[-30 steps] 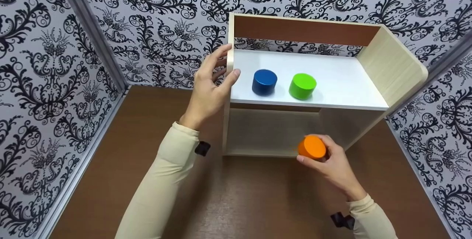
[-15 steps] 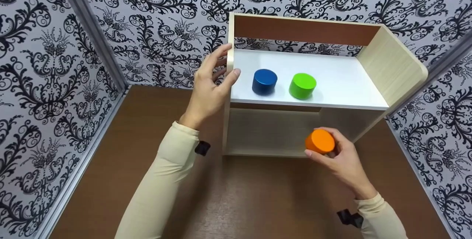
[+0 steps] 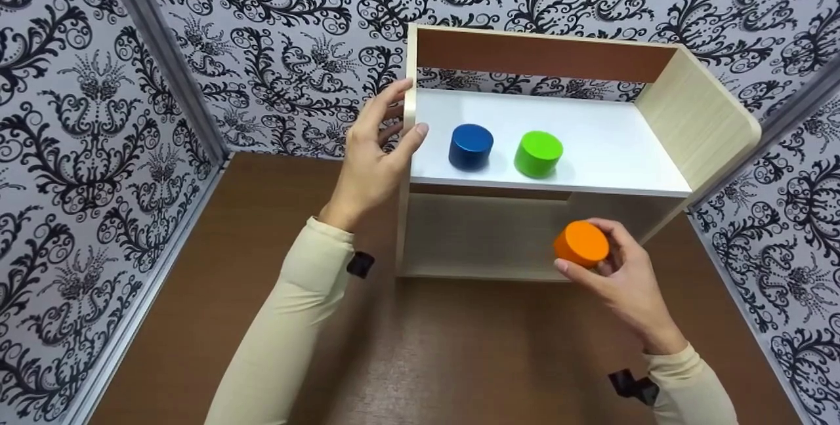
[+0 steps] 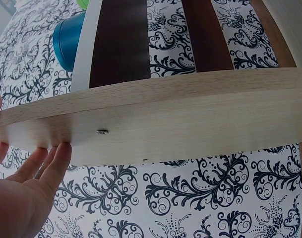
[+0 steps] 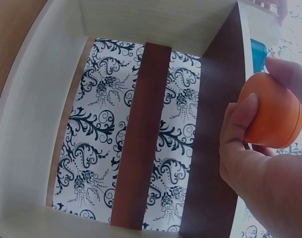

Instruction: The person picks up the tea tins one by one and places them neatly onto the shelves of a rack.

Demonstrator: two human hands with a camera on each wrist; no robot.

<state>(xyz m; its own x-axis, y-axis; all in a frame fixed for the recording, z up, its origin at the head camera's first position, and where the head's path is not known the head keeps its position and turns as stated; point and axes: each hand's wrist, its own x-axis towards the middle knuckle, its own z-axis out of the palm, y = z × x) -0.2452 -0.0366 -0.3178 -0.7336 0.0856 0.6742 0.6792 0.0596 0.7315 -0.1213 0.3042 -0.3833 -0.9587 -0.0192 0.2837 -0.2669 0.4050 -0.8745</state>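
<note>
My left hand holds the left side panel of a small wooden shelf unit. In the left wrist view its fingers press the panel's outer face, with the thumb over the opposite side. Between the thumb and fingers of my right hand is an orange cylinder, in front of the lower compartment and below the white shelf's front edge. A blue cylinder and a green cylinder stand upright, apart, on the white shelf.
The right side panel rises beside the white shelf. Below lies the lower compartment. The unit stands on a brown wooden surface, and patterned walls surround it.
My right hand has moved to the right and upward with the orange cylinder. My left hand stays on the side panel, and the blue and green cylinders have not moved.
</note>
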